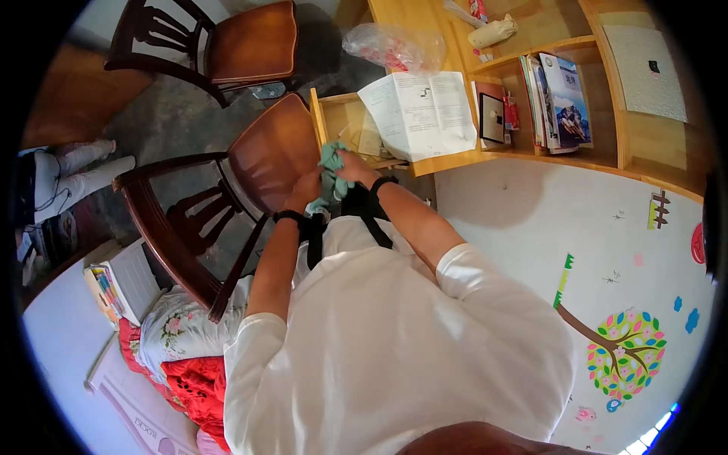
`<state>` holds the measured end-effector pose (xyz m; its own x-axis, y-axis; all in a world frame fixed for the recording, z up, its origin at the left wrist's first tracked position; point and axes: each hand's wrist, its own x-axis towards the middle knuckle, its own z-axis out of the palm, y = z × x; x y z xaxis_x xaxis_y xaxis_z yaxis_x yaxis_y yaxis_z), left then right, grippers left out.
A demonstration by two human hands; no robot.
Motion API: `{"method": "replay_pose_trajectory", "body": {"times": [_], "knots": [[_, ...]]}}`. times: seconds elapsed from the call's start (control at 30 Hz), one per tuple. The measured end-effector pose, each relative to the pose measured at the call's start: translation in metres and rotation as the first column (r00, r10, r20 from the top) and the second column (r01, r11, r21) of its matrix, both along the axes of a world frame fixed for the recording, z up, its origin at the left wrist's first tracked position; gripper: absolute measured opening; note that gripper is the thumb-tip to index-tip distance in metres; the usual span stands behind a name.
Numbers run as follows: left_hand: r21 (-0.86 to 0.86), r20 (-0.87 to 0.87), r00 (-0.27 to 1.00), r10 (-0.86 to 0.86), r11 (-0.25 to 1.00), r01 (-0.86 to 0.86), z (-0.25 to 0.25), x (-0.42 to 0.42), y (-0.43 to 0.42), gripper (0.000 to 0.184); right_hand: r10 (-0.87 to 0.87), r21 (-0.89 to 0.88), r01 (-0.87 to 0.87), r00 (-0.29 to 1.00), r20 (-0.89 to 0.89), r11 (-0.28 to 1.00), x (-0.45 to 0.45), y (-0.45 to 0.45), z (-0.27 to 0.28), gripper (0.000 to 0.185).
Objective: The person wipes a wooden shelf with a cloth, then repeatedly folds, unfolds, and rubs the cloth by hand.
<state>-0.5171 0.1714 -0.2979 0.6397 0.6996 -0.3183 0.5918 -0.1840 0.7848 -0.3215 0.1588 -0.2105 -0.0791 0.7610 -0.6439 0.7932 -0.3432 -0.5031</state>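
Observation:
A crumpled green cloth point(331, 161) is bunched between my two hands, just in front of my waist. My left hand point(305, 189) is closed at the cloth's left side, with its fingers partly hidden. On the other side, my right hand point(355, 168) grips the cloth's upper right part. Black bands circle both wrists. Right beyond the cloth, a pulled-out wooden drawer point(319, 117) holds papers and small flat items. A wooden chair point(274, 155) stands close to my left hand.
Printed sheets point(419, 114) lie on the desk beside a clear plastic bag point(394, 49). Books point(560, 102) stand in the shelf at right. A second chair point(252, 42) is farther back. Red bedding point(199, 387) and a white box point(133, 280) are at lower left.

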Motion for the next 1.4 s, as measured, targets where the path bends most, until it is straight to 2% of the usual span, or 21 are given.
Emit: {"method": "replay_pose_trajectory", "body": {"times": [0.1,0.2,0.27,0.3,0.33,0.4,0.47,0.53,0.57,0.63,0.73,0.87,0.93,1.03,1.1,1.13,1.2,1.23,1.27,1.33,1.4], "knots": [[0.036,0.103,0.983,0.15,0.987,-0.154,0.072,-0.002,0.016,0.041,-0.151,0.17,0.161,0.986,-0.069,0.972,-0.004,0.019,-0.013,0.076],[0.052,-0.035,0.993,0.11,0.993,-0.108,0.061,-0.017,0.009,0.042,-0.146,0.14,0.146,0.989,-0.009,0.979,-0.023,0.011,-0.02,0.072],[0.026,-0.083,0.991,-0.107,0.994,0.109,0.039,-0.03,-0.006,0.041,0.176,-0.146,-0.175,0.984,-0.006,0.974,-0.029,0.005,-0.025,0.071],[-0.003,-0.121,0.947,-0.299,0.954,0.301,0.027,-0.033,-0.009,0.04,0.287,-0.173,-0.282,0.958,0.005,0.944,-0.031,-0.001,-0.017,0.07],[0.012,-0.112,0.948,-0.297,0.954,0.3,0.015,-0.037,-0.014,0.04,0.394,-0.209,-0.383,0.919,0.014,0.9,-0.035,-0.014,-0.007,0.069],[-0.084,-0.074,0.944,-0.32,0.946,0.314,-0.001,-0.038,-0.015,0.042,0.361,-0.173,-0.345,0.93,0.067,0.922,-0.04,-0.015,0.0,0.07],[0.094,0.014,0.962,-0.272,0.958,0.27,-0.011,-0.035,-0.009,0.044,0.325,-0.14,-0.31,0.941,0.098,0.94,-0.038,-0.002,0.001,0.07],[0.27,0.364,0.928,0.078,0.945,-0.185,-0.009,-0.028,-0.007,0.033,0.123,0.084,-0.131,0.988,0.093,0.988,-0.034,0.013,0.008,0.07],[0.268,0.365,0.928,0.08,0.945,-0.187,-0.003,-0.025,-0.002,0.033,0.033,0.121,-0.042,0.997,0.076,0.992,-0.033,0.021,0.008,0.07],[-0.423,0.294,0.816,0.497,0.833,-0.355,0.043,-0.011,0.012,0.039,-0.025,0.172,0.013,0.997,0.068,0.985,-0.027,0.031,0.011,0.07],[-0.663,0.204,0.862,0.464,0.714,-0.227,0.039,-0.016,0.017,0.054,-0.101,0.174,0.085,0.991,0.086,0.981,-0.022,0.022,0.005,0.069],[-0.691,-0.04,0.957,0.287,0.684,-0.234,0.055,-0.012,0.003,0.061,0.129,-0.081,-0.131,0.991,-0.034,0.988,-0.013,-0.009,0.024,0.071],[-0.622,-0.061,0.977,0.204,0.758,-0.197,0.038,-0.019,-0.004,0.06,0.198,-0.223,-0.221,0.972,-0.123,0.949,-0.016,-0.023,0.027,0.071],[-0.459,0.199,0.979,0.036,0.887,0.061,0.015,-0.009,0.007,0.054,0.21,-0.05,-0.209,0.978,0.016,0.977,-0.008,-0.004,0.007,0.076],[-0.127,0.306,0.952,0.012,0.991,0.028,0.029,0.004,0.024,0.056,0.075,0.079,-0.074,0.997,-0.014,0.994,-0.004,0.01,0.002,0.075],[-0.128,0.307,0.952,0.008,0.991,0.033,0.035,0.011,0.034,0.056,-0.05,0.205,0.061,0.997,-0.057,0.977,-0.001,0.017,0.004,0.074],[0.127,0.385,0.92,0.077,0.983,-0.135,0.045,0.02,0.042,0.063,-0.141,0.166,0.152,0.987,-0.077,0.974,0.0,0.023,0.011,0.073],[0.197,0.252,0.958,0.139,0.961,-0.192,0.061,0.026,0.042,0.074,-0.221,0.135,0.232,0.971,-0.093,0.963,0.0,0.025,0.009,0.071],[0.187,0.251,0.958,0.138,0.964,-0.188,0.062,0.029,0.044,0.074,-0.225,0.124,0.236,0.97,-0.091,0.964,-0.001,0.025,0.005,0.071],[-0.22,0.203,0.916,0.346,0.928,-0.302,0.052,0.024,0.03,0.081,-0.384,0.111,0.394,0.918,-0.1,0.912,-0.011,0.004,-0.019,0.067],[-0.293,0.009,0.965,0.263,0.923,-0.249,0.052,0.016,0.008,0.083,-0.28,0.033,0.284,0.955,-0.093,0.958,-0.013,-0.03,-0.048,0.068]]}}
